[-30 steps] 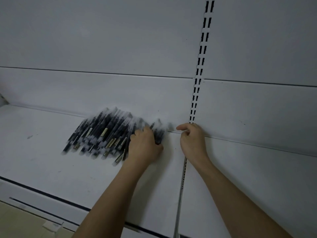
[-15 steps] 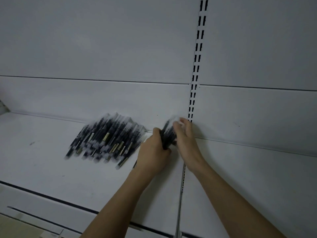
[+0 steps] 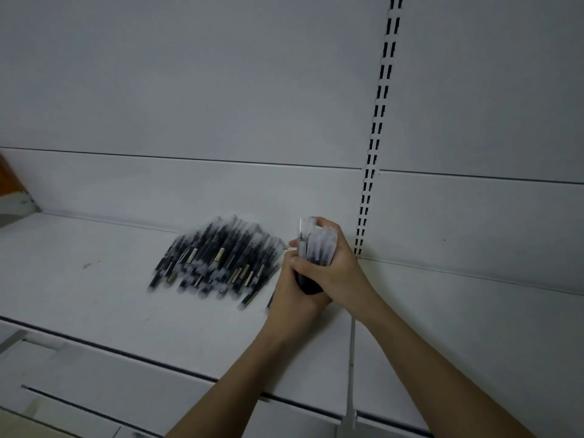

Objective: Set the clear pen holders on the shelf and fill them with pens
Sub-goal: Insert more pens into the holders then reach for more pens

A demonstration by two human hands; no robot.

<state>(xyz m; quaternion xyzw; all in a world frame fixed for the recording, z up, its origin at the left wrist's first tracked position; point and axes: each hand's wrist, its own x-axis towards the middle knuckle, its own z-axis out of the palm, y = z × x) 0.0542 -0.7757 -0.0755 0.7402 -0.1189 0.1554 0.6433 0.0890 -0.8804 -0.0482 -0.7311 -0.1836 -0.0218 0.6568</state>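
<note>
While both hands clench it upright above the white shelf [image 3: 94, 298], left hand [image 3: 292, 295] and right hand [image 3: 339, 273] wrap a bundle of pens [image 3: 316, 248] (clear caps, dark barrels); a loose heap [image 3: 215, 263] lies just left.

The shelf [image 3: 79, 298] is bare on its left part and also to the right of the hands [image 3: 316, 273]. A pile of pens [image 3: 215, 263] lies just left of the hands and blocks that way. Behind, the back wall [image 3: 221, 191] closes the shelf.
</note>
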